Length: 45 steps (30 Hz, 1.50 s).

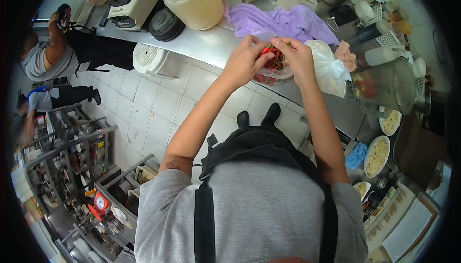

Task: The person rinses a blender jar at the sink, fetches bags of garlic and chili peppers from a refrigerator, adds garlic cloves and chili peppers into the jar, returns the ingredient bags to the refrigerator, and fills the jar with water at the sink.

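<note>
Both hands are over the edge of a steel counter (207, 47), around a clear plastic bag of red chillies (274, 64) with green stems. My left hand (244, 62) grips the bag's left side, its thumb and fingers closed on the plastic. On the right side my right hand (295, 55) has its fingers pinched together near the bag's opening; a green stem shows close to its fingertips. What lies under those fingers is partly hidden. Behind the bag is a purple towel (283, 23), and a knotted white plastic bag (329, 71) sits just right of my right hand.
A large jug (193, 1), a black lid (166, 24) and a blender base (136, 4) stand along the counter's left. To the right are a blender jar (384, 85) and bowls of pale food (377, 156). A white stool (149, 59) and two people are at left.
</note>
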Each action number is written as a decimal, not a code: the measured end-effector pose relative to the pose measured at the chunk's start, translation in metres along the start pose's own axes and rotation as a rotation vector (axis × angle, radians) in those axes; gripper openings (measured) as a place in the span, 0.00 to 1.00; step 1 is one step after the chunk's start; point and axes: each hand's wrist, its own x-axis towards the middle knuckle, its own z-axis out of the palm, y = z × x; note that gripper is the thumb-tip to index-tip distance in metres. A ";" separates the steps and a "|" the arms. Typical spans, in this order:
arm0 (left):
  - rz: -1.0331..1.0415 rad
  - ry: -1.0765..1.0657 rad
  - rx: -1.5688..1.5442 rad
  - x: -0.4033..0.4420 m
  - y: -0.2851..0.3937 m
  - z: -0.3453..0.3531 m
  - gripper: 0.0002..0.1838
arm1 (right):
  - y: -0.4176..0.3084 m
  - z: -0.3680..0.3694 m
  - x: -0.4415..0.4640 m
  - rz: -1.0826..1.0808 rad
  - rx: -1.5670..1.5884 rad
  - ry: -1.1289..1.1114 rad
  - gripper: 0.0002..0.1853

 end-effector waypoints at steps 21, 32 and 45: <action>-0.257 -0.999 -0.861 0.041 0.172 0.029 0.16 | -0.057 -0.098 -0.129 -1.012 -0.773 0.766 0.06; 0.327 -0.525 -0.172 0.144 0.284 0.134 0.26 | -0.110 -0.186 -0.199 -0.439 0.440 0.449 0.07; 0.109 0.250 0.427 0.100 0.086 0.040 0.32 | -0.067 -0.260 -0.247 0.136 0.567 0.093 0.07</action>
